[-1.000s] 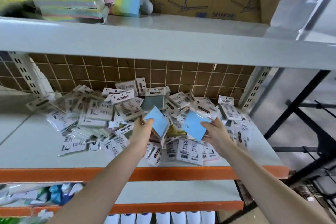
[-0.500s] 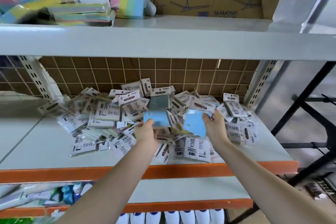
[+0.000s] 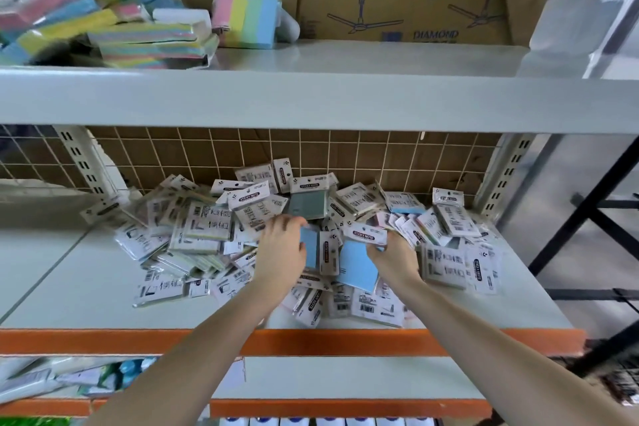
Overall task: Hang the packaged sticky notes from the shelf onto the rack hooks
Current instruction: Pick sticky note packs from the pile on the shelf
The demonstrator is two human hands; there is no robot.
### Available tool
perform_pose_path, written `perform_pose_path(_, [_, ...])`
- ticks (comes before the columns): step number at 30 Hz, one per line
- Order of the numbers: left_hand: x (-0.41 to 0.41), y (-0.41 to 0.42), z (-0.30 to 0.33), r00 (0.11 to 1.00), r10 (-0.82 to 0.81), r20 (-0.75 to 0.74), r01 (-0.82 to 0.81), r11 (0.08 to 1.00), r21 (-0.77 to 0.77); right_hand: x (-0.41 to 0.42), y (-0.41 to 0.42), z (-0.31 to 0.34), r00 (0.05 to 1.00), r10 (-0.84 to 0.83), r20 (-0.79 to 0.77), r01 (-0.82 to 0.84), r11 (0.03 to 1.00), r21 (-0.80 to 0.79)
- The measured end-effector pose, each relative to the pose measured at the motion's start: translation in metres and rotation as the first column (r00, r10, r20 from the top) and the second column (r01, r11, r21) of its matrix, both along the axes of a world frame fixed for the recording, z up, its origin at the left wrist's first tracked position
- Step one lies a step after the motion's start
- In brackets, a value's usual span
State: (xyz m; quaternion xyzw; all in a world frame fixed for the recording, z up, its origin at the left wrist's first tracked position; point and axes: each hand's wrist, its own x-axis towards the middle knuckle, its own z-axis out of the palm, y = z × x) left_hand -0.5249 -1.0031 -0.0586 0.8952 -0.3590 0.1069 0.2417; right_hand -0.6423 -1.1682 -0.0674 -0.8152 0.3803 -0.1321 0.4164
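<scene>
While the pile of sticky note packs (image 3: 214, 228) covers the middle of the shelf (image 3: 69, 287), the left hand (image 3: 281, 251) grips a blue pack (image 3: 308, 245). Just right, the right hand (image 3: 394, 258) pinches another blue pack (image 3: 358, 261) by its header.

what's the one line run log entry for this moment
stage: picking from shelf | left hand: holds blue pack | right hand: holds blue pack by its header | pile: loose on shelf | hung: none in view

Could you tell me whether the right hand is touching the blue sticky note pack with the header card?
Touching. The head view shows the right hand pinching the blue sticky note pack at its right edge, just below the header card, fingers overlapping it.
</scene>
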Motion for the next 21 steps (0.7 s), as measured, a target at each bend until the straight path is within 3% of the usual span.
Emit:
perform_pose_path(4, [0.008,-0.024,-0.001,0.984,-0.176,0.011,0.162,0.927,0.340,0.001,-0.007,0.004,0.999,0.041,0.011,-0.041,0.999,0.030])
perform_pose_path(10, [0.016,-0.033,-0.007,0.986,-0.101,0.129,0.028,0.880,0.475,-0.009,-0.013,0.016,0.997,-0.041,0.065,0.033,0.992,0.121])
perform_pose_path(15, [0.006,-0.035,0.002,0.992,0.001,0.123,-0.043,0.939,0.342,-0.026,-0.023,0.026,0.972,-0.170,0.165,0.134,0.968,0.211])
perform_pose_path(18, [-0.006,-0.034,0.013,0.996,-0.018,0.086,0.012,0.997,0.071,-0.044,-0.030,0.033,0.948,-0.238,0.211,0.199,0.962,0.188])
perform_pose_path(21, [-0.025,-0.037,0.034,0.997,-0.058,0.049,0.067,0.979,-0.191,-0.067,-0.036,0.045,0.936,-0.227,0.269,0.204,0.973,0.109])
